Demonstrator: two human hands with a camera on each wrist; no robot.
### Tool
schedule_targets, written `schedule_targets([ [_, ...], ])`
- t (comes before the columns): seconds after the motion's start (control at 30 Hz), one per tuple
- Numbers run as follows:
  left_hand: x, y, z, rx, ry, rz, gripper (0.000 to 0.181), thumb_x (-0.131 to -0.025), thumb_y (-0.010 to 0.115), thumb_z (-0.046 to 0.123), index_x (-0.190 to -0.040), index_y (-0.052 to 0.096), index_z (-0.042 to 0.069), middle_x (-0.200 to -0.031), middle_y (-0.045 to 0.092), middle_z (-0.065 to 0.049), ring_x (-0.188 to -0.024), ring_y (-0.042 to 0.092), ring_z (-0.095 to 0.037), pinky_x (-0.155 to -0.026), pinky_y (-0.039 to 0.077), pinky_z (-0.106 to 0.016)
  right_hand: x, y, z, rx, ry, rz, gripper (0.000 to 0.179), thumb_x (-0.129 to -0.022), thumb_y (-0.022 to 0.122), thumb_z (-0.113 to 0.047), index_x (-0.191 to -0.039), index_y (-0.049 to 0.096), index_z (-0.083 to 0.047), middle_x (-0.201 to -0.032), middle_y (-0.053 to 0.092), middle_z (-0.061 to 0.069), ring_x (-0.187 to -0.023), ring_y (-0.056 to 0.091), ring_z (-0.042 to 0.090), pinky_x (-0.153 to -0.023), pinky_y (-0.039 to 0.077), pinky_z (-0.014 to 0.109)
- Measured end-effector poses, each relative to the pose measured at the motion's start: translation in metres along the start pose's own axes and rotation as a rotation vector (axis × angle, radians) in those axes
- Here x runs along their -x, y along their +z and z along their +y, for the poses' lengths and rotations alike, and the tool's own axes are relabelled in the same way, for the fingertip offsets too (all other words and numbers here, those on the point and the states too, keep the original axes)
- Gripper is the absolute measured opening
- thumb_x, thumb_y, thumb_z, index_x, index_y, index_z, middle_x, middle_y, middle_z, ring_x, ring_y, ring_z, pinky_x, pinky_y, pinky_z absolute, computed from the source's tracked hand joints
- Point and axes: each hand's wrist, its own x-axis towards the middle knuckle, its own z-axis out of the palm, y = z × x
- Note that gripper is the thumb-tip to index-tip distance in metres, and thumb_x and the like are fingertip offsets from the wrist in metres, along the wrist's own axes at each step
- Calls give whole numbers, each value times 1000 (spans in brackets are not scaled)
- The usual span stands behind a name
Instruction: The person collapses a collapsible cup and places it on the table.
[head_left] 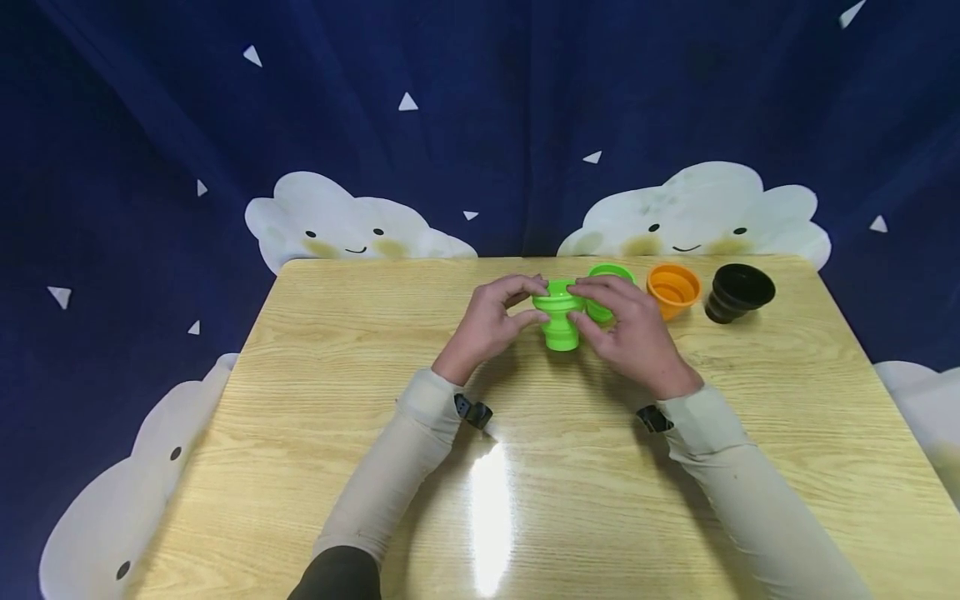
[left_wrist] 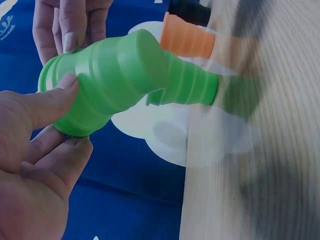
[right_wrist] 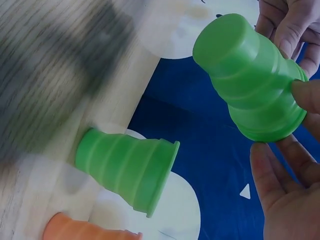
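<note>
Both hands hold a bright green ribbed collapsible cup (head_left: 561, 327) above the back part of the table, its wide mouth upward. The left hand (head_left: 491, 323) pinches its left side, thumb on the ribbed wall and fingers at the rim. On the opposite side the right hand (head_left: 630, 329) grips it the same way. In the left wrist view the held cup (left_wrist: 115, 67) looks bent partway along its wall. A second green cup (right_wrist: 125, 167) stands on the table just behind the right hand, partly covered by it in the head view.
To the right of the green cups stand an orange cup (head_left: 673, 287) and a black cup (head_left: 738, 292), the black one leaning out at its top. The wooden table (head_left: 337, 350) ends at a dark blue curtain (head_left: 480, 125) with white clouds.
</note>
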Motion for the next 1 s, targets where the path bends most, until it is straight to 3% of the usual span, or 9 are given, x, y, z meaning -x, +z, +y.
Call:
schedule_targets([
  [0.1, 0, 0, 1, -80, 25, -17, 24, -83, 80, 3, -104, 70, 0, -118, 70, -17, -123, 60, -21, -103, 46, -22, 0, -1, 0, 11, -4, -11, 33, -86, 81, -9, -117, 73, -3, -118, 68, 13, -112, 62, 28, -97, 51, 47],
  [0.3, 2, 0, 4, -328, 108, -58, 24, -87, 79, 12, -105, 65, 6, -122, 69, -12, -123, 60, -23, -108, 40, -21, -2, -3, -1, 66, -57, -12, 33, -82, 84, -8, -112, 73, -1, -114, 68, 15, -108, 63, 31, -94, 53, 48],
  [0.47, 2, 2, 8, -450, 179, -71, 23, -89, 77, 12, -105, 61, 5, -120, 69, -13, -125, 59, -27, -108, 41, -22, -3, -5, -5, 140, -97, -19, 29, -81, 83, -9, -106, 71, 1, -110, 68, 16, -103, 63, 32, -90, 55, 49],
  [0.67, 4, 4, 12, -521, 228, -62, 22, -91, 75, 12, -105, 59, 6, -120, 69, -13, -116, 64, -24, -98, 51, -29, -3, -6, -9, 188, -109, -22, 24, -84, 76, -12, -103, 68, 0, -102, 70, 15, -95, 66, 32, -78, 58, 47],
  [1.0, 4, 4, 14, -525, 198, -74, 22, -97, 69, 18, -114, 62, 5, -114, 70, -6, -92, 68, -18, -81, 56, -31, -2, -9, -7, 223, -140, -11, 25, -88, 71, -17, -103, 67, 1, -93, 72, 15, -70, 67, 27, -50, 54, 38],
])
